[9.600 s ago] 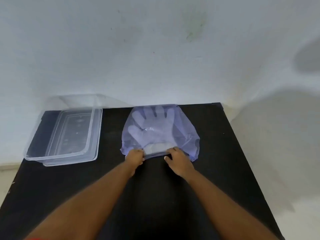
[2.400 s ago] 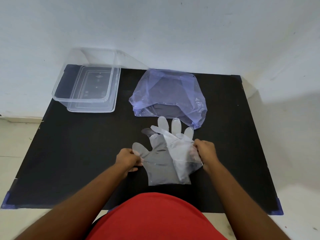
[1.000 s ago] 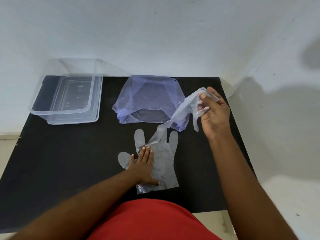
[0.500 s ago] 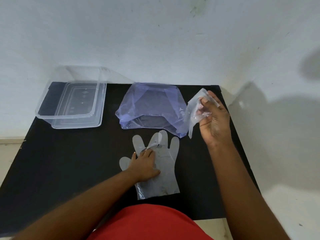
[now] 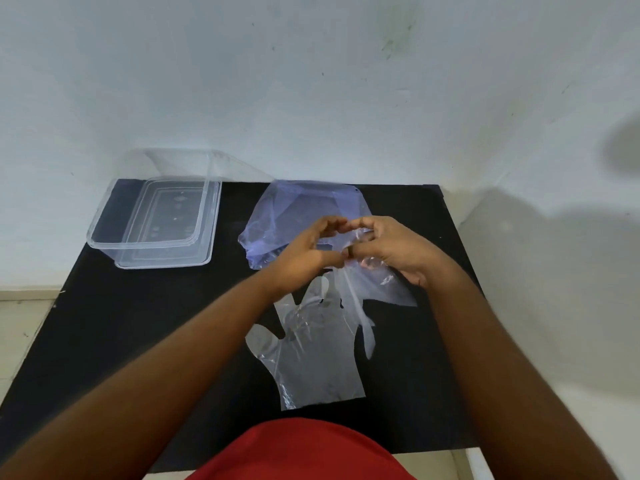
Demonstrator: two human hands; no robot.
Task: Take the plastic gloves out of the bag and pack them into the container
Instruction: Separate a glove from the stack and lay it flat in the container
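Observation:
A clear plastic glove (image 5: 313,362) lies flat on the black table (image 5: 138,323), fingers pointing away from me. Above it, my left hand (image 5: 304,252) and my right hand (image 5: 388,252) meet in the air and both pinch a second clear glove (image 5: 377,289), which hangs crumpled below them. The purple-tinted plastic bag (image 5: 277,216) rests behind my hands, partly hidden by them. A clear rectangular container (image 5: 156,223) stands open at the table's far left.
A clear lid (image 5: 180,168) leans against the white wall behind the container. The table's right edge is close to my right forearm. My red shirt (image 5: 301,452) fills the bottom of the view.
My left hand has lifted off the flat glove and joined my right hand. The right hand has brought the second glove in from the right, over the middle.

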